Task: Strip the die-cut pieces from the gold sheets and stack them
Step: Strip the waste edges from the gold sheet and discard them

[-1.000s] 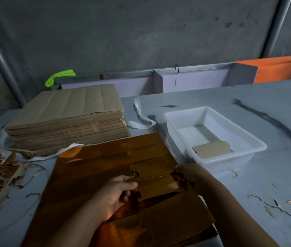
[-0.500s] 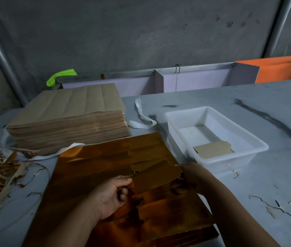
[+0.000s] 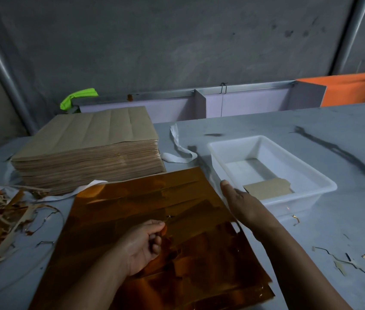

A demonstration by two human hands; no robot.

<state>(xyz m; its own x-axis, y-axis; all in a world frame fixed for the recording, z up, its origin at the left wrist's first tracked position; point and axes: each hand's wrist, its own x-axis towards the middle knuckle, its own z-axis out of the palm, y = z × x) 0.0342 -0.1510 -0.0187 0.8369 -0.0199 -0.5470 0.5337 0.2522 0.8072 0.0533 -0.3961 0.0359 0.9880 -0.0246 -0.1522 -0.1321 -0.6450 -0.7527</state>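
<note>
A stack of shiny gold foil sheets (image 3: pixel 145 204) lies on the grey table (image 3: pixel 324 229) in the lower centre of the frame. The left hand (image 3: pixel 142 245) rests on it with curled fingers and pinches the top sheet between thumb and forefinger. The right hand (image 3: pixel 243 203) reaches to the near-left corner of the white rectangular plastic tray (image 3: pixel 324 183) at centre right, thumb straight. Its fingers are hidden, so I cannot tell if it holds something. One brown die-cut cardboard piece (image 3: pixel 268 189) lies in the tray. A thick pile of brown cardboard sheets (image 3: pixel 92 142) stands at upper left.
</note>
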